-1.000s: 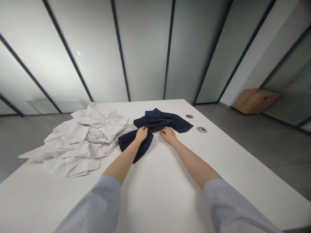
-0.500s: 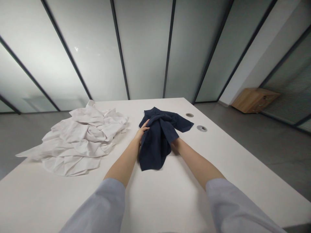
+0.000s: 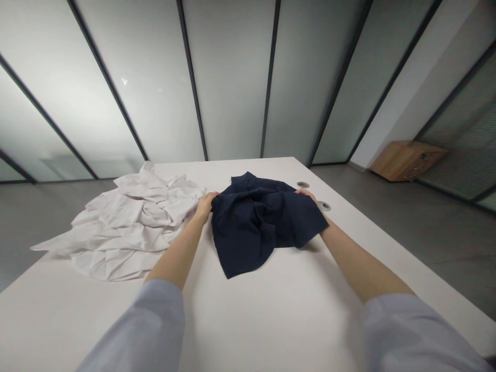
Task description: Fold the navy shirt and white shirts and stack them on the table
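A dark navy garment (image 3: 251, 222), crumpled and partly spread, lies in front of me with its near part held up off the white table (image 3: 263, 320). Its exact kind does not show. My left hand (image 3: 207, 204) grips the garment's left upper edge, fingers closed on the cloth. On the opposite side, my right hand (image 3: 308, 195) holds the right upper edge, and a flap of navy cloth hangs over that wrist. The fingertips of both hands are partly hidden by fabric. Just left of my left hand lies a heap of white clothing (image 3: 132, 217).
Two round cable grommets, a far one (image 3: 303, 184) and a nearer one (image 3: 324, 205), are set in the table's right side. Frosted glass panels (image 3: 232, 77) stand behind the table. A wooden cabinet (image 3: 406, 160) is on the floor at the right.
My hands have moved apart, left hand leftward and right hand rightward and farther forward. The bunched navy garment is now stretched wider between them.
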A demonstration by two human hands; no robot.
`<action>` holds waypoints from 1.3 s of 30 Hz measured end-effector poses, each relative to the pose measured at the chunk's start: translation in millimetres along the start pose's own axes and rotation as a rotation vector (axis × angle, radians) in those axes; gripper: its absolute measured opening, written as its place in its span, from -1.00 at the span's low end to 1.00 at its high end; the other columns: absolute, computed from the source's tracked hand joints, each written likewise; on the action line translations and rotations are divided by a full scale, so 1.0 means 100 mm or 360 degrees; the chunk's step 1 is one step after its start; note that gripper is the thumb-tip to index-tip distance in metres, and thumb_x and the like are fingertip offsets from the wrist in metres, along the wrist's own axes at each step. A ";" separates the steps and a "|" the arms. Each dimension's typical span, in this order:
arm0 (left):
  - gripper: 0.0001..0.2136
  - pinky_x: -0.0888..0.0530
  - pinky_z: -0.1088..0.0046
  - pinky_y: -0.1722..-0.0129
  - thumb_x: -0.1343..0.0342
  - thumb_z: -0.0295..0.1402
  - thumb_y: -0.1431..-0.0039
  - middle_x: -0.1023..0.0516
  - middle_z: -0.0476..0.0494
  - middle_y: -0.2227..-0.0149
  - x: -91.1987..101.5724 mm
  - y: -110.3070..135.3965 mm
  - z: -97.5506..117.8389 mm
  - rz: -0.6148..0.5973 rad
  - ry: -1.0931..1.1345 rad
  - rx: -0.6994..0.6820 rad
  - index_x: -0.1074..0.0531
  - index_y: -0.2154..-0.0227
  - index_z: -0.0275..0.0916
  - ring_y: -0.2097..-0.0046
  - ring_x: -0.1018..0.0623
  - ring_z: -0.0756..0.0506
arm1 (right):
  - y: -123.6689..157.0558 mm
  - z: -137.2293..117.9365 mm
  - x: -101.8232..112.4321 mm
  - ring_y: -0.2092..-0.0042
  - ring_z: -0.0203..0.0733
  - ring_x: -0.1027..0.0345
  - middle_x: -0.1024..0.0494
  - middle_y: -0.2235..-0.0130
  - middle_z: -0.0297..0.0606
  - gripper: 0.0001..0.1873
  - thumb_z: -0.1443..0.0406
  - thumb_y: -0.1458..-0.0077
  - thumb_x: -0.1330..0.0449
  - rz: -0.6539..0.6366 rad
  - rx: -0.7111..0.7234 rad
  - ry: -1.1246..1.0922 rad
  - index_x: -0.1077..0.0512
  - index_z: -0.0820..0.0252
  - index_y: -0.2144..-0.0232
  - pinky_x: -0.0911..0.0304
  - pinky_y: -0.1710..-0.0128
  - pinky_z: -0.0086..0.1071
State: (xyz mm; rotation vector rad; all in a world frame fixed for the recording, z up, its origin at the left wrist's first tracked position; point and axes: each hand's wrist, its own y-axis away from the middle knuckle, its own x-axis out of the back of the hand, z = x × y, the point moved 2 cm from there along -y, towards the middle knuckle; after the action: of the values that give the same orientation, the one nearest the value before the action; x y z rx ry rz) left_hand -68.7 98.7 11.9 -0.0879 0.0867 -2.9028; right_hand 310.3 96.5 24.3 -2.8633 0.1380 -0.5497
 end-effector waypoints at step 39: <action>-0.58 -0.35 0.27 -0.12 0.02 -0.16 -0.18 -0.49 -0.24 -0.03 -0.07 0.23 -0.34 -0.0447 -0.1724 -0.0803 -0.43 0.00 -0.29 -0.07 -0.45 -0.20 | 0.32 0.16 -0.62 0.04 -0.09 -0.38 -0.53 0.09 -0.10 -0.77 0.32 -0.17 -0.10 -0.0413 0.0558 0.1207 -0.52 0.24 0.18 -0.22 -0.04 -0.28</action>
State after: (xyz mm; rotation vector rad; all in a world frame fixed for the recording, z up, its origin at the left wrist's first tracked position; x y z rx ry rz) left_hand -58.9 80.1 -23.7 -1.7919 0.6243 -2.5701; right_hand 256.9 76.7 -20.0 -2.2102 -0.1956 -1.5157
